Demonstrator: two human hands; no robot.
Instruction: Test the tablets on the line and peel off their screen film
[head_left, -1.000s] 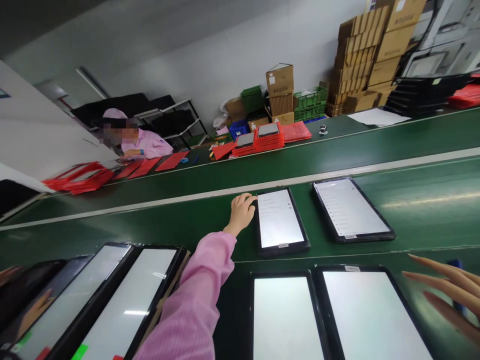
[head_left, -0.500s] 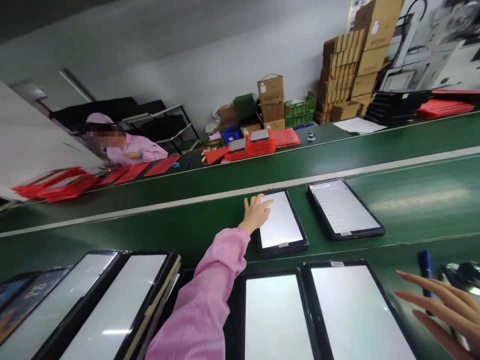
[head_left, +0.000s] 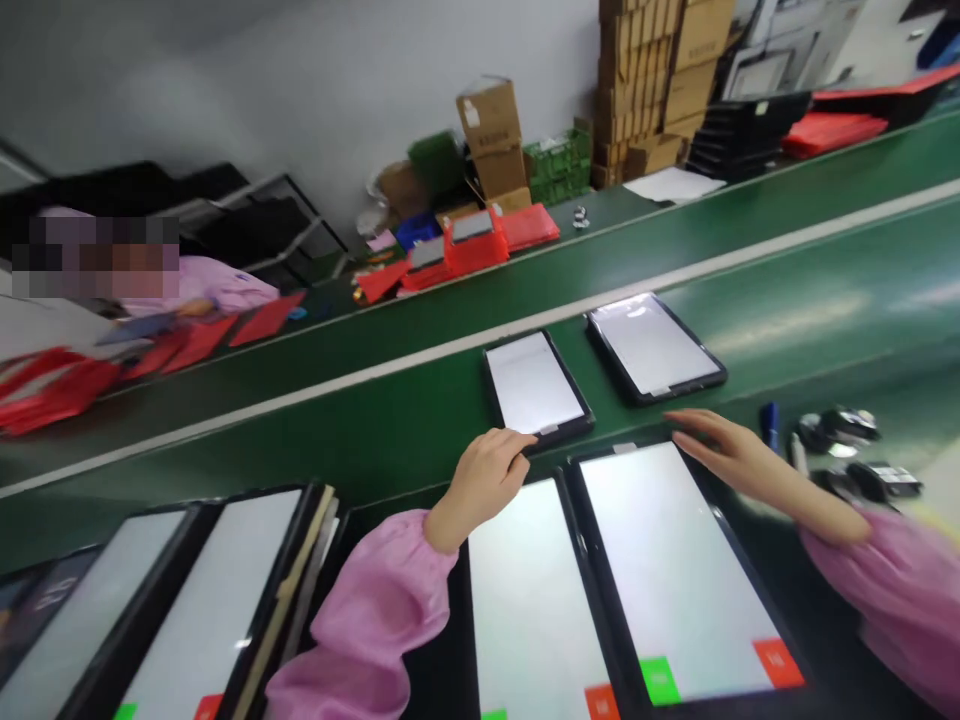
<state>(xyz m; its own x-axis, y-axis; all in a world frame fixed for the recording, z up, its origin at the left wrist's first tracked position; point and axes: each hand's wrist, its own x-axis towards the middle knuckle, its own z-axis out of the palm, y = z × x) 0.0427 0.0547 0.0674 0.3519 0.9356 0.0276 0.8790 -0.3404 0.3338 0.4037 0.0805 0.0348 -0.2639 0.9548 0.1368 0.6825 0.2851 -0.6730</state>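
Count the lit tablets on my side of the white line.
6. Two lie flat on the belt: tablet by the left hand and the one right of it. Two lean centre-front, two at lower left. More may be cut off.

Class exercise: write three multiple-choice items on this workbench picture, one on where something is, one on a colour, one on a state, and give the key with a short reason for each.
1. Where is the left hand?
A. at the near edge of a small tablet on the belt
B. on the cardboard boxes
C. on the blue pen

2. What colour is the belt?
A. grey
B. green
C. yellow

3. What is the state of the large tablet under the right hand?
A. screen dark
B. screen cracked
C. screen lit white

Key: 1 A, the fingers meet that tablet's near edge. 2 B, the belt is dark green with a pale stripe. 3 C, the screen glows white, with green and red squares at its near end.
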